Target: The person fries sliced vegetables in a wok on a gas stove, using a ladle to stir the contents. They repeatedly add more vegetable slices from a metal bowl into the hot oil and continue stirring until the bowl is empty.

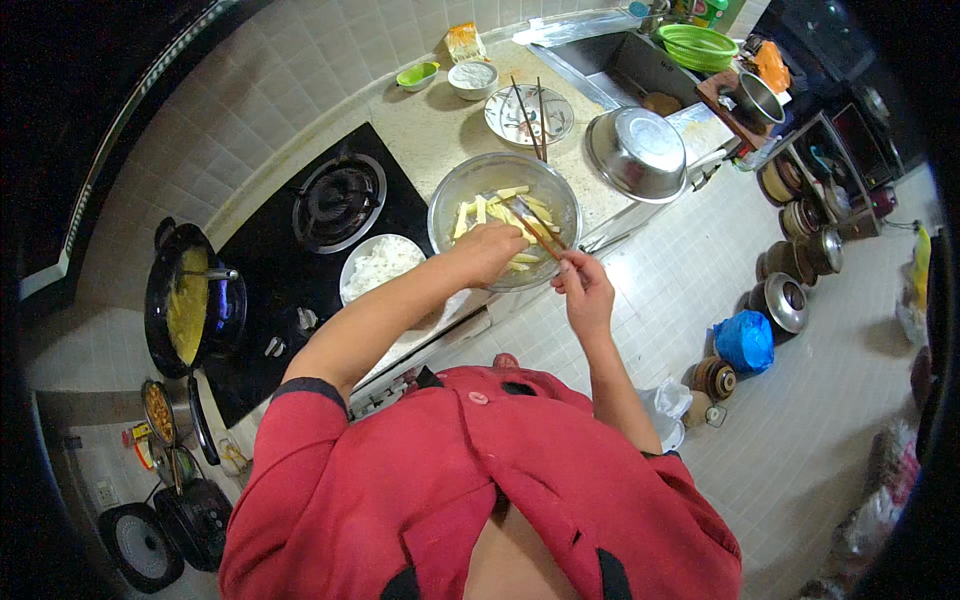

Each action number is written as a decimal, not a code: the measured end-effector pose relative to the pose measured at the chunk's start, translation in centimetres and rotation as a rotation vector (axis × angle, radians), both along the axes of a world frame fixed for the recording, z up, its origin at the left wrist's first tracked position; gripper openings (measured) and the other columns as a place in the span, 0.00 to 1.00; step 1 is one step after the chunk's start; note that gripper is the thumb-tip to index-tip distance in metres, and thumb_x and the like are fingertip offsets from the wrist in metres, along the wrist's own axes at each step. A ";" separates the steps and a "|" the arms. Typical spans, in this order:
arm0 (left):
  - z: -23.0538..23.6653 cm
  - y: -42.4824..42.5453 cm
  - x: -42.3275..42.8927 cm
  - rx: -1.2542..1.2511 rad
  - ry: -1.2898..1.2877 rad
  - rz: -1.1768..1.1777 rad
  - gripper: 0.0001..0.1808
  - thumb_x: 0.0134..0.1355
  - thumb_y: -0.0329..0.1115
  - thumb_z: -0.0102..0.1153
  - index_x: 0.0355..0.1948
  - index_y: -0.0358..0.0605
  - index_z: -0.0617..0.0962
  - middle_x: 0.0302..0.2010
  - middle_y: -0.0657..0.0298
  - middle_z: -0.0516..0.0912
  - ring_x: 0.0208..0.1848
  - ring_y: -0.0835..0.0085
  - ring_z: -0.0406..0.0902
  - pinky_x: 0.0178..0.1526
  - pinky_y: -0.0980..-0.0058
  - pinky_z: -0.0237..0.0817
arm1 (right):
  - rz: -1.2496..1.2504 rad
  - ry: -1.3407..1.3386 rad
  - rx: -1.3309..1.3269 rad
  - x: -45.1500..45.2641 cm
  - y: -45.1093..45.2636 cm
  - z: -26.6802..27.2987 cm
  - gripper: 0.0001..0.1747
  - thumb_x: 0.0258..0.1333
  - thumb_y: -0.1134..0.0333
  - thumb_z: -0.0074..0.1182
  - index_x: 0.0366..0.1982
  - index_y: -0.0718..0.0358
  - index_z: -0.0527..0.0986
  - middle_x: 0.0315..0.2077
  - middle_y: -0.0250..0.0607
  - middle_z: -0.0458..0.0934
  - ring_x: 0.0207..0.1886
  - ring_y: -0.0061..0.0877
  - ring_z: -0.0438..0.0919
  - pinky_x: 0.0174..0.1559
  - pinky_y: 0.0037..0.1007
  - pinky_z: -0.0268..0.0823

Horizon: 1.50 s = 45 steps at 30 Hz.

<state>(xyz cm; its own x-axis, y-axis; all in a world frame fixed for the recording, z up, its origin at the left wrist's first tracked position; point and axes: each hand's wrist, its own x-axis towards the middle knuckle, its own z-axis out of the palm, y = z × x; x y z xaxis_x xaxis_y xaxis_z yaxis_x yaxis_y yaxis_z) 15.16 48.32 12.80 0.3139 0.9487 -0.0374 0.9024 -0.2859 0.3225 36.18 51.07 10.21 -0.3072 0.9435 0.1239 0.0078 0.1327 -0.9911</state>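
Pale yellow cut strips [481, 211] of what may be potato lie in a large metal mixing bowl [456, 186] at the counter's front edge. A pair of brown chopsticks [537, 234] is held in my right hand [586, 291], just outside the bowl's near right rim, with the tips reaching in among the strips. My left hand [489, 251] is over the bowl's near left side with its fingers curled down. Those fingertips are hidden, so whether they grip anything cannot be seen. Left of the bowl, a white bowl [384, 264] holds a white, lumpy food.
A black wok [234, 307] containing yellowish liquid stands on the gas hob [262, 232]. Behind the mixing bowl, another pair of chopsticks [525, 112] rests across a patterned plate [499, 114]. An upturned metal basin [637, 150] sits to its right, before the sink [600, 60].
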 end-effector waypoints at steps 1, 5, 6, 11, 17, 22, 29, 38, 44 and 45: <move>-0.9 0.9 0.7 0.003 0.061 0.009 0.26 0.50 0.28 0.58 0.53 0.46 0.75 0.50 0.52 0.77 0.54 0.53 0.74 0.55 0.60 0.66 | -0.001 -0.001 0.012 0.3 1.2 1.0 0.06 0.58 0.76 0.54 0.38 0.69 0.78 0.32 0.41 0.76 0.26 0.22 0.80 0.27 0.23 0.74; -2.6 3.9 2.2 0.087 0.314 -0.018 0.41 0.52 0.31 0.56 0.69 0.60 0.59 0.66 0.51 0.64 0.65 0.56 0.65 0.65 0.63 0.58 | 0.003 -0.087 0.263 1.9 4.4 5.3 0.07 0.60 0.76 0.53 0.39 0.68 0.78 0.28 0.35 0.77 0.24 0.15 0.76 0.25 0.19 0.70; -2.7 4.3 2.5 0.091 0.406 -0.001 0.42 0.52 0.32 0.56 0.70 0.62 0.57 0.68 0.52 0.61 0.66 0.56 0.64 0.66 0.62 0.56 | -0.006 -0.112 0.217 2.0 4.8 6.1 0.06 0.59 0.76 0.53 0.38 0.69 0.78 0.27 0.37 0.77 0.24 0.17 0.76 0.24 0.20 0.71; -2.4 5.7 2.3 -0.077 0.249 0.091 0.42 0.49 0.34 0.62 0.67 0.60 0.62 0.62 0.55 0.70 0.61 0.55 0.70 0.57 0.61 0.67 | 0.053 0.029 -0.073 2.2 6.0 6.8 0.09 0.63 0.70 0.52 0.40 0.68 0.77 0.23 0.36 0.76 0.20 0.16 0.74 0.21 0.19 0.68; -2.9 4.1 1.8 0.059 0.358 0.194 0.22 0.54 0.32 0.54 0.52 0.54 0.75 0.39 0.62 0.78 0.45 0.65 0.77 0.41 0.63 0.69 | -0.019 0.190 -0.329 1.5 7.5 3.1 0.13 0.65 0.64 0.51 0.41 0.68 0.76 0.21 0.34 0.73 0.19 0.17 0.72 0.20 0.20 0.64; -3.2 2.6 1.9 0.067 0.330 0.229 0.11 0.53 0.32 0.54 0.39 0.50 0.79 0.35 0.60 0.78 0.43 0.63 0.77 0.39 0.62 0.67 | -0.007 0.172 -0.336 0.6 8.7 0.3 0.13 0.64 0.64 0.52 0.41 0.68 0.76 0.23 0.35 0.74 0.21 0.19 0.74 0.23 0.20 0.67; -2.9 1.2 1.7 -0.002 0.230 0.263 0.11 0.48 0.31 0.59 0.36 0.50 0.80 0.34 0.60 0.80 0.40 0.58 0.79 0.40 0.59 0.69 | 0.092 0.446 -0.547 0.1 9.1 -0.9 0.23 0.63 0.69 0.52 0.57 0.62 0.62 0.34 0.41 0.77 0.34 0.26 0.79 0.34 0.24 0.73; -2.8 1.2 -1.6 -0.435 -1.449 1.002 0.14 0.57 0.34 0.56 0.44 0.41 0.76 0.36 0.57 0.82 0.35 0.59 0.80 0.38 0.60 0.75 | 0.038 0.451 -0.656 0.8 8.2 -2.8 0.34 0.62 0.70 0.53 0.65 0.59 0.53 0.37 0.42 0.76 0.33 0.25 0.76 0.33 0.25 0.70; -0.4 -1.7 -3.1 -0.426 -2.324 0.925 0.15 0.58 0.34 0.53 0.47 0.44 0.75 0.38 0.54 0.79 0.38 0.56 0.79 0.39 0.58 0.76 | 0.033 0.392 -0.663 2.9 6.9 -3.8 0.23 0.62 0.73 0.50 0.58 0.59 0.65 0.30 0.30 0.70 0.25 0.12 0.64 0.25 0.16 0.59; 0.4 -2.2 -2.7 -0.292 -2.217 0.966 0.14 0.57 0.35 0.59 0.44 0.48 0.75 0.37 0.59 0.80 0.36 0.61 0.79 0.36 0.65 0.75 | 0.064 0.361 -0.591 3.2 6.7 -3.8 0.24 0.62 0.73 0.50 0.59 0.59 0.63 0.30 0.31 0.71 0.25 0.13 0.65 0.25 0.15 0.59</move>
<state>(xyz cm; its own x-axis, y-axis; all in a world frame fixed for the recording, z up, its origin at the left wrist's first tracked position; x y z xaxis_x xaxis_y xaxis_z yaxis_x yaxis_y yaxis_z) 12.47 46.12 13.19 -0.2679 0.8236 -0.4998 -0.8629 0.0257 0.5047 39.39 57.79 6.45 -0.4005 0.8657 -0.3003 -0.3255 -0.4407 -0.8365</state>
